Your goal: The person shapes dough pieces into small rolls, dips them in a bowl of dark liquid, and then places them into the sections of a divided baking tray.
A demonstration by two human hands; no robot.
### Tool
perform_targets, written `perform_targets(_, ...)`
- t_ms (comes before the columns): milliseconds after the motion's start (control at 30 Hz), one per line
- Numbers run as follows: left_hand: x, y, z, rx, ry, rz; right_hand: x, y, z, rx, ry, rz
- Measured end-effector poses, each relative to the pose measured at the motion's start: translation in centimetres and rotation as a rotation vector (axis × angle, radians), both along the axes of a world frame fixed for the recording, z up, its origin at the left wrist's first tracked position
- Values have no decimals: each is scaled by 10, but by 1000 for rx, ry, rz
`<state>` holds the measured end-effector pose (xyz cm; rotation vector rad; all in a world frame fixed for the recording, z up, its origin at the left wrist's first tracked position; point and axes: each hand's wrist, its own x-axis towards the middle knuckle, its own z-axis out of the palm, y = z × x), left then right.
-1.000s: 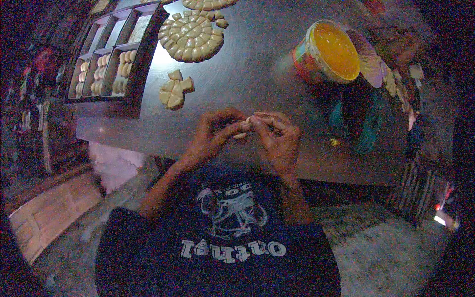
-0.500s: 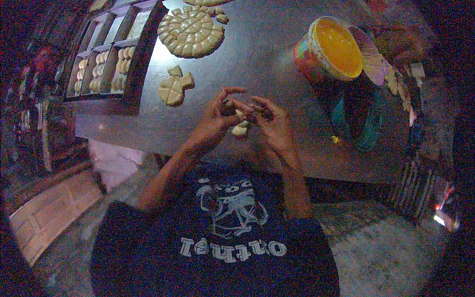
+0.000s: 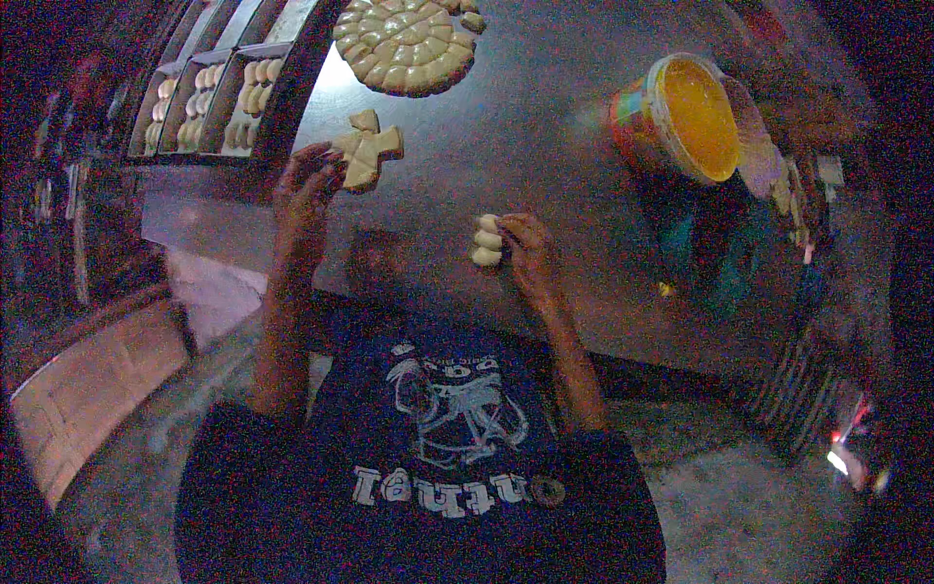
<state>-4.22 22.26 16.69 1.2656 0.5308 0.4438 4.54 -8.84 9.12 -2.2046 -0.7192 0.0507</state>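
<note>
My left hand (image 3: pixel 309 185) is at the left edge of a small cluster of cut dough pieces (image 3: pixel 364 156), its fingers curled in on a dough piece there. The fingers partly cover that piece. Right of centre, three smooth, pale dough balls (image 3: pixel 487 253) touch each other in a short row on the table. My right hand (image 3: pixel 531 248) is at their right side, with thumb and fingertips pinched against the ball at the far end.
A large round of scored dough (image 3: pixel 407 49) lies at the far side of the metal table (image 3: pixel 428 282). At far left, a divided tray (image 3: pixel 216 156) holds rows of dough balls. A bucket of yellow-orange filling (image 3: pixel 693 117) stands at right, beside dark green cloth (image 3: pixel 725 258).
My hands have parted from the middle. The left one moved left to the cut dough cluster; the right stayed by the dough balls, which now show uncovered in a row.
</note>
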Motion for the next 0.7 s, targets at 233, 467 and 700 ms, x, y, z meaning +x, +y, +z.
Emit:
perform_targets(233,-55,50,-63,362,21,-50,-26,46,29,-190,-24,-44)
perform_targets(467,-33,39,-105,1311,41,-283,-1,187,8,-48,-176,192)
perform_targets(700,-22,30,-145,1405,141,-406,11,159,-2,-489,93,163)
